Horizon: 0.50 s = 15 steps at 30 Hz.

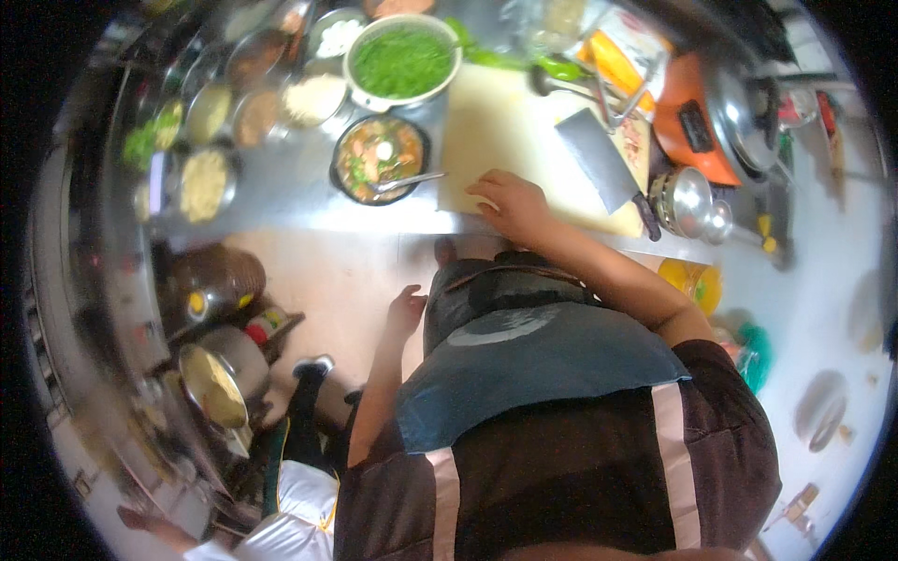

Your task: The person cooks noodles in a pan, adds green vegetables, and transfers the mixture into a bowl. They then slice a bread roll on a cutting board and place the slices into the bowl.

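Note:
My right hand rests near the front edge of a pale cutting board, its fingers loosely bent and holding nothing. To its right on the board lies a Chinese cleaver with a dark handle. Just left of the board stands a black bowl of soup with chopped greens and pieces of meat or similar food; a metal spoon leans over its rim towards my right hand. My left hand hangs low at my side, below the counter, empty with loosely curled fingers.
A colander of chopped greens stands behind the bowl, with several ingredient bowls to the left. An orange pot and stacked metal bowls sit at the right. Another person in a white garment is at lower left, near a large pot.

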Motion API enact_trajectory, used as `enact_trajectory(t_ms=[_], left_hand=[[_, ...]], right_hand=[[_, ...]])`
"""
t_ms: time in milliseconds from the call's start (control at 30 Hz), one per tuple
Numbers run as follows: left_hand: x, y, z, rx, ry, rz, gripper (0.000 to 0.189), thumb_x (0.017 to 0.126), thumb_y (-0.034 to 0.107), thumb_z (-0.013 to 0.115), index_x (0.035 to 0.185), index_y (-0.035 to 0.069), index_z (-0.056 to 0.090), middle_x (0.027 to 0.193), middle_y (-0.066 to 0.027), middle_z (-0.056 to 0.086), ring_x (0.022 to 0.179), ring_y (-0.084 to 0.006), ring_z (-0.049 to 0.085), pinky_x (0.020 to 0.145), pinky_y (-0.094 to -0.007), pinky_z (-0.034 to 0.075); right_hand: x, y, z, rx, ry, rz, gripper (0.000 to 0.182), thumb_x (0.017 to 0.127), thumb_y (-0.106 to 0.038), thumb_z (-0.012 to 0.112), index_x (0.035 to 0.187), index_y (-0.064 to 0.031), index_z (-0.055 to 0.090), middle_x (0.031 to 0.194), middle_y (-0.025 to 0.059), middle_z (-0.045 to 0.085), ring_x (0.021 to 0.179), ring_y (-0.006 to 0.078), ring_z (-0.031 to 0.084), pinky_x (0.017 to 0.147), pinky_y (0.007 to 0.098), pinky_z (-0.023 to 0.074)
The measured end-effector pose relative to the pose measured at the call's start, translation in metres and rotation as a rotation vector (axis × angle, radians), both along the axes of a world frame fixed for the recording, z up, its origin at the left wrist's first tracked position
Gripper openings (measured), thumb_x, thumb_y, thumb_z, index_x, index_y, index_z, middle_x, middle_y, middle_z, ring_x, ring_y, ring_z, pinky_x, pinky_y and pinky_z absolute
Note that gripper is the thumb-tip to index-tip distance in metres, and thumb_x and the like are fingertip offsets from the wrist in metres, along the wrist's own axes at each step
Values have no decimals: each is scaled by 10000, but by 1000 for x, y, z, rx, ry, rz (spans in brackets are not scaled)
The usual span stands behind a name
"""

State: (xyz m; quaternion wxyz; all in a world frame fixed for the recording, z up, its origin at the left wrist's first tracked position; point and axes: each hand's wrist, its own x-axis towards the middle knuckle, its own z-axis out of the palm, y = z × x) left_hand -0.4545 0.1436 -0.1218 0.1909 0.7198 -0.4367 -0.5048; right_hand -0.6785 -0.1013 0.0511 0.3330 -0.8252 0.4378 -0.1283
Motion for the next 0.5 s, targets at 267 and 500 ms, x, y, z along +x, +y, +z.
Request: enact_trajectory(t_ms=[267,500], left_hand=[[-133,-149,88,-242,190,-261,322,937,195,468,1214,45,538,1156,-132,595,1114,-252,539,883,-339,442],[-307,-280,230,-354,68,-342,406,878,102,569,1268,26,485,1122,-151,625,1062,-197,581,876,-303,449]], right_hand=[[-191,3,-20,-16,-151,-52,355,697,5,577,1021,-123,645,1184,136,534,1125,329,477,978,406,372],[-334,1,25,510,-401,69,355,889,-278,552,1132,-23,596,1062,148,636,974,241,594,875,387,440]])
